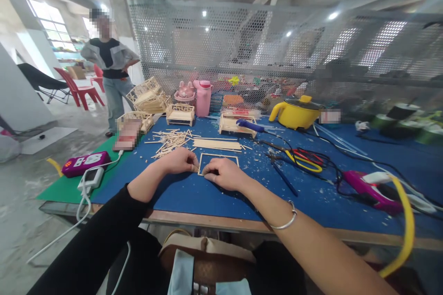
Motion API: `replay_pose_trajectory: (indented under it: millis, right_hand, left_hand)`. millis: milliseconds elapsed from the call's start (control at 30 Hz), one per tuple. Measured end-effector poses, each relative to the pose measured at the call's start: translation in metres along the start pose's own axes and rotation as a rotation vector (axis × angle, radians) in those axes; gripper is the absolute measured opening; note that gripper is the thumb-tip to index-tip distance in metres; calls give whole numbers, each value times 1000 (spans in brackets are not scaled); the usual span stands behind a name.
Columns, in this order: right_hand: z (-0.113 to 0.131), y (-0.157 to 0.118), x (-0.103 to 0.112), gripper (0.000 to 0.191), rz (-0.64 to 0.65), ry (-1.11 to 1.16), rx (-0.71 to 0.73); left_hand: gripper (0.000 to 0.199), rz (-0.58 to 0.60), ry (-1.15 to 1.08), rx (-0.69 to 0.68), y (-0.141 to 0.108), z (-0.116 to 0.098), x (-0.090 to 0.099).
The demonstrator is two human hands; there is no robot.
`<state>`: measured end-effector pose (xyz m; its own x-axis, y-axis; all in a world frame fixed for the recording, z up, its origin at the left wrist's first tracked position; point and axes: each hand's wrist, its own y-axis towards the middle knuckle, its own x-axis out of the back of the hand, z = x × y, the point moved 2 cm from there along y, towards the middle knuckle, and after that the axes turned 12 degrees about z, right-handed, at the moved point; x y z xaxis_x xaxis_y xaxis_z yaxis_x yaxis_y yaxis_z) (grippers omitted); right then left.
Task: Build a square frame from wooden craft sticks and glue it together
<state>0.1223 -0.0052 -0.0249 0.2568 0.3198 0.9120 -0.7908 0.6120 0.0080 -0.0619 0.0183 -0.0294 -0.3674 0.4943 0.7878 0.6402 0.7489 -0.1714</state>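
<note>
A small rectangular frame of thin wooden sticks point(221, 155) lies flat on the blue table mat point(194, 200). At its left side, my left hand point(178, 161) pinches the near left corner between closed fingers. My right hand point(223, 174) reaches across the frame from the right, its fingers pressed together at the near edge beside that same corner. Part of the frame's near side is hidden under the right hand. Just beyond it lie a row of loose sticks point(217, 144) and a scattered heap of short sticks point(170, 142).
Small wooden beds point(180, 114) stand at the back, near a pink bottle point(203, 97) and a yellow pot point(298, 114). Pliers point(284, 177), scissors point(304, 161), a blue-handled glue tool point(249, 125) and cables lie right. A phone point(127, 134) lies left. A person point(110, 64) stands beyond.
</note>
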Motion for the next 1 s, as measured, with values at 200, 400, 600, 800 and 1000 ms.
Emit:
replay_pose_trajectory:
  millis: [200,400,600,800,1000]
  right_hand:
    - [-24,-14,28,29,-376,206,-110]
    - [-44,-1,40,24,-271,-83,-204]
    - [-33,40,30,13,-116,-270,-199]
    - [-34,48,18,15,-97,-325,-272]
    - [-36,51,15,15,-94,-314,-318]
  left_hand:
    - [22,-7,-36,-18,-3,2,2]
    - [31,-125,-9,1,-3,2,4]
    - [35,-143,173,48,2,-5,1]
    - [33,-140,223,56,5,-8,-1]
    - [34,-111,243,32,9,-5,0]
